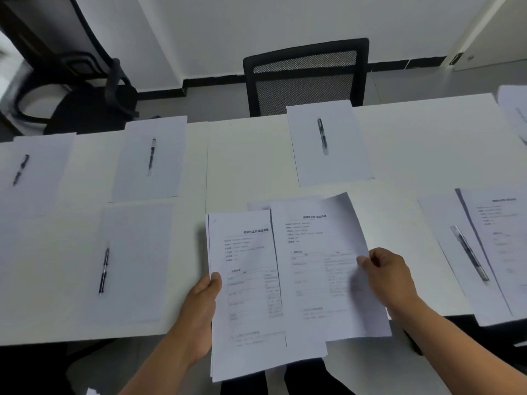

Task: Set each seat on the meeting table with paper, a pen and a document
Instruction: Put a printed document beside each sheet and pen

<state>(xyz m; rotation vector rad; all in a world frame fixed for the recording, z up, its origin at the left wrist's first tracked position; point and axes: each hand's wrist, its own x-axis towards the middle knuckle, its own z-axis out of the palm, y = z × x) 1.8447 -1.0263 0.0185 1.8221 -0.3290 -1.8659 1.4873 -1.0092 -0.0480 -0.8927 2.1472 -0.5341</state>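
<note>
White matte meeting table [251,155], flat top, a thin seam running down its middle. Blank white paper sheets lying flat on it, each rectangular, each with a slim dark pen on top: far-left sheet [42,178] with far-left pen [20,170], back-left sheet [165,143] with back-left pen [152,155], back-centre sheet [342,132] with back-centre pen [322,136], near-left sheet [134,252] with near-left pen [103,270]. At the right, near-right sheet [445,229] is carrying near-right pen [470,253], and a printed document [496,246] is lying just beside the pen, overlapping that sheet's right side. Another sheet at the far-right edge is cut off and blurred.

Left hand [202,306] is gripping a thin stack of printed documents [242,280] by its left edge, thumb on top, fingers curled under; the stack is hanging past the table's near edge. Right hand [390,277] is pinching a single printed page [322,252] at its right edge, thumb on the face; the page is lying partly over the stack, its top corner slightly curled. Print is small rows and a table form, too blurred to read.

Black mesh-back office chair [305,78] is standing behind the table's far side. Second black chair [82,104] at back left, smooth rounded arm loops. Pale wall with dark baseboard behind.
</note>
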